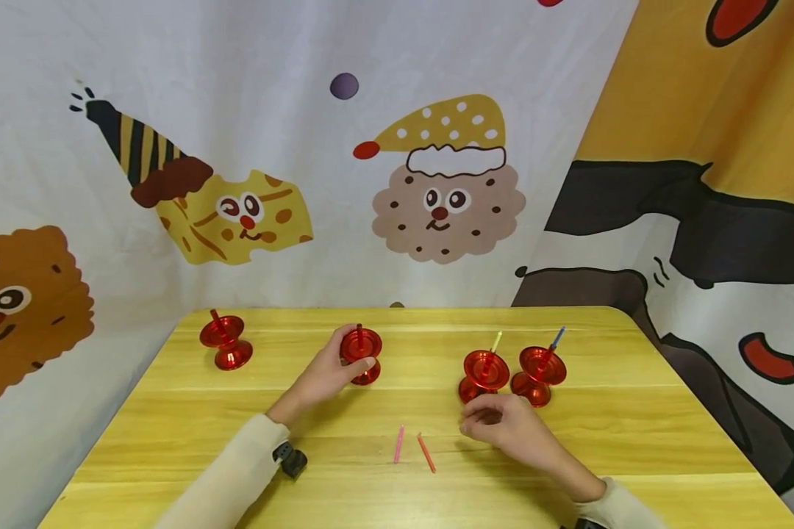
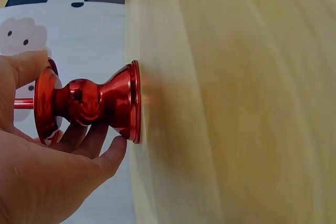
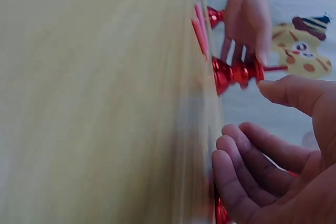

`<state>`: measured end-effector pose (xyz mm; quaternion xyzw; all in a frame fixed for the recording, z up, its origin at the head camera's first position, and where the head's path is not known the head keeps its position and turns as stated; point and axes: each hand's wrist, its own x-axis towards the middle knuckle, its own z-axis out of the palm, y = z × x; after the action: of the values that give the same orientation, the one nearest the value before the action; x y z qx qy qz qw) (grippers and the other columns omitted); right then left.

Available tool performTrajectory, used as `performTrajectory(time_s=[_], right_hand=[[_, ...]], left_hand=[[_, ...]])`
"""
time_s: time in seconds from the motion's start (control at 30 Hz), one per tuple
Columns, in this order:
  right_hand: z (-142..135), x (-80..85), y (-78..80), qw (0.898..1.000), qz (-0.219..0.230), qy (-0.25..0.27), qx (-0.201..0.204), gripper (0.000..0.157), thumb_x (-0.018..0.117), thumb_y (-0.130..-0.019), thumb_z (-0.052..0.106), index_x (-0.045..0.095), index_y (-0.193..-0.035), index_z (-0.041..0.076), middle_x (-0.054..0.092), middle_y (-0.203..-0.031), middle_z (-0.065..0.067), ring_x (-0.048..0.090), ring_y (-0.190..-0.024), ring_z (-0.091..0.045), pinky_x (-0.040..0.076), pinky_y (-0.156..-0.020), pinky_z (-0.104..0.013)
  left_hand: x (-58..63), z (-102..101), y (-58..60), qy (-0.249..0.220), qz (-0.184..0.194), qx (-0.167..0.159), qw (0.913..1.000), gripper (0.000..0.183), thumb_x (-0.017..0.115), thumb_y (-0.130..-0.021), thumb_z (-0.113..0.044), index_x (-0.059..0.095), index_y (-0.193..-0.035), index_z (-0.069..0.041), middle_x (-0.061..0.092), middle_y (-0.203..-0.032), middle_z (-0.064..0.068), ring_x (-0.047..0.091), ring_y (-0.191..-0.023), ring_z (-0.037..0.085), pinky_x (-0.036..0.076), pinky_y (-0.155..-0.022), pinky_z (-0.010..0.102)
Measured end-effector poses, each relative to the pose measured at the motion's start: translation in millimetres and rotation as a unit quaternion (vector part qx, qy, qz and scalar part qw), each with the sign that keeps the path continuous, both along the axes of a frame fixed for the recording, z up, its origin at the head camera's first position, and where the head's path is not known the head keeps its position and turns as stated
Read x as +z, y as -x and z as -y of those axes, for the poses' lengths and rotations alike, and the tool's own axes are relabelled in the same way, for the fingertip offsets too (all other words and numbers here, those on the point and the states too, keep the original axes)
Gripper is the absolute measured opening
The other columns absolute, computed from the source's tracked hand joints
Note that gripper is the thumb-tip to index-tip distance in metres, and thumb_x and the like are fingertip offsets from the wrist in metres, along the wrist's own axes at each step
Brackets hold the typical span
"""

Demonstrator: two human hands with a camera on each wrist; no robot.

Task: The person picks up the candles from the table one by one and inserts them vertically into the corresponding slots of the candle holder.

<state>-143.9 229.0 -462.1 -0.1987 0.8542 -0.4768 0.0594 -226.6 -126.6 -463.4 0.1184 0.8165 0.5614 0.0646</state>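
Observation:
My left hand [image 1: 320, 376] grips a shiny red candle holder [image 2: 86, 100] that stands on the table. Its thumb lies at the dish rim, and its fingers go round the far side. A red stem rises from the dish's middle. Held over the table at the right, my right hand [image 1: 512, 432] has loosely bent fingers, thumb apart, and nothing in it. Just behind it stand two more red holders, one with a yellow candle [image 1: 497, 342], the other with a blue candle [image 1: 558, 337]. A pink candle [image 1: 399, 444] and an orange-red candle [image 1: 426, 452] lie between the hands.
Another red candle holder [image 1: 234, 355] stands at the table's back left, a red stem in its dish. Behind the wooden table [image 1: 344, 477] hangs a cloth [image 1: 331, 147] printed with cartoon figures.

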Motion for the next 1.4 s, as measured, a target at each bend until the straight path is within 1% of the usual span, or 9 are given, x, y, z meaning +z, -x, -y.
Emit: performTrajectory(time_s=[0.2, 0.33, 0.47, 0.6, 0.7, 0.9, 1.07, 1.2, 1.4], right_hand=[[18, -5.9, 3.6, 0.999, -0.019, -0.024, 0.043, 0.025, 0.092, -0.091, 0.014, 0.083, -0.111, 0.005, 0.079, -0.101, 0.000, 0.072, -0.089, -0.010, 0.062, -0.080, -0.028], [29, -7.3, 4.3, 0.995, -0.051, -0.042, 0.074, 0.026, 0.097, -0.086, 0.016, 0.084, -0.108, 0.008, 0.079, -0.100, 0.003, 0.071, -0.089, -0.011, 0.061, -0.080, -0.030], [40, -7.3, 3.9, 0.992, -0.061, -0.058, 0.091, 0.028, 0.102, -0.080, 0.022, 0.084, -0.100, 0.013, 0.075, -0.095, 0.009, 0.067, -0.086, -0.007, 0.059, -0.077, -0.028], [50, -6.1, 3.1, 0.991, -0.061, -0.078, 0.094, 0.033, 0.106, -0.074, 0.029, 0.082, -0.092, 0.016, 0.070, -0.087, 0.012, 0.062, -0.081, -0.004, 0.055, -0.073, -0.025], [55, -5.2, 2.5, 0.989, -0.059, -0.093, 0.097, 0.035, 0.107, -0.071, 0.029, 0.079, -0.089, 0.017, 0.068, -0.084, 0.013, 0.061, -0.079, -0.003, 0.054, -0.071, -0.023], [60, -2.0, 2.5, 0.987, -0.059, -0.117, 0.095, 0.033, 0.107, -0.072, 0.020, 0.075, -0.084, 0.019, 0.066, -0.079, 0.017, 0.061, -0.075, 0.001, 0.054, -0.069, -0.023], [59, 2.2, 3.1, 0.986, -0.050, -0.129, 0.089, 0.026, 0.103, -0.076, 0.011, 0.078, -0.082, 0.018, 0.066, -0.073, 0.020, 0.061, -0.069, 0.004, 0.054, -0.066, -0.022], [59, 6.2, 3.6, 0.984, -0.048, -0.143, 0.091, 0.022, 0.098, -0.079, 0.004, 0.080, -0.082, 0.016, 0.069, -0.073, 0.019, 0.063, -0.068, 0.005, 0.055, -0.065, -0.022], [59, 9.6, 4.2, 0.978, -0.071, -0.166, 0.103, 0.022, 0.092, -0.076, -0.002, 0.079, -0.078, 0.015, 0.069, -0.070, 0.018, 0.062, -0.065, 0.006, 0.054, -0.061, -0.020]], left_hand=[[1.7, -14, -3.8, -0.007, -0.005, -0.012, 0.9999, 0.084, 0.079, -0.105, -0.021, 0.029, -0.170, 0.001, 0.057, -0.154, 0.027, 0.063, -0.135, 0.043, 0.059, -0.104, 0.053], [1.1, -21, -5.8, -0.013, -0.007, -0.023, 0.9996, 0.082, 0.079, -0.105, -0.021, 0.033, -0.169, 0.000, 0.058, -0.153, 0.025, 0.063, -0.135, 0.042, 0.059, -0.104, 0.054], [0.8, -27, -7.6, -0.014, -0.008, -0.034, 0.9993, 0.078, 0.079, -0.106, -0.022, 0.036, -0.168, -0.002, 0.060, -0.152, 0.023, 0.064, -0.135, 0.040, 0.059, -0.104, 0.053], [3.1, -33, -10.0, -0.022, -0.012, -0.050, 0.9985, 0.076, 0.078, -0.106, -0.019, 0.036, -0.166, -0.001, 0.059, -0.151, 0.025, 0.064, -0.134, 0.041, 0.060, -0.103, 0.052], [3.7, -38, -11.2, -0.028, -0.010, -0.063, 0.9975, 0.076, 0.077, -0.106, -0.017, 0.035, -0.166, 0.001, 0.058, -0.152, 0.027, 0.063, -0.135, 0.043, 0.060, -0.103, 0.052], [3.0, -47, -12.3, -0.030, -0.012, -0.089, 0.9955, 0.076, 0.075, -0.107, -0.017, 0.032, -0.167, 0.001, 0.057, -0.153, 0.028, 0.063, -0.136, 0.043, 0.059, -0.104, 0.051], [3.3, -51, -12.5, -0.027, -0.014, -0.099, 0.9946, 0.076, 0.075, -0.107, -0.017, 0.033, -0.167, 0.000, 0.058, -0.152, 0.027, 0.064, -0.135, 0.041, 0.059, -0.105, 0.051], [3.5, -54, -12.7, -0.024, -0.013, -0.104, 0.9941, 0.076, 0.076, -0.106, -0.018, 0.034, -0.167, 0.000, 0.059, -0.152, 0.026, 0.064, -0.134, 0.041, 0.058, -0.106, 0.051], [3.4, -59, -13.0, -0.022, -0.010, -0.108, 0.9939, 0.077, 0.076, -0.106, -0.020, 0.034, -0.168, -0.001, 0.060, -0.150, 0.024, 0.066, -0.132, 0.038, 0.058, -0.106, 0.050]])
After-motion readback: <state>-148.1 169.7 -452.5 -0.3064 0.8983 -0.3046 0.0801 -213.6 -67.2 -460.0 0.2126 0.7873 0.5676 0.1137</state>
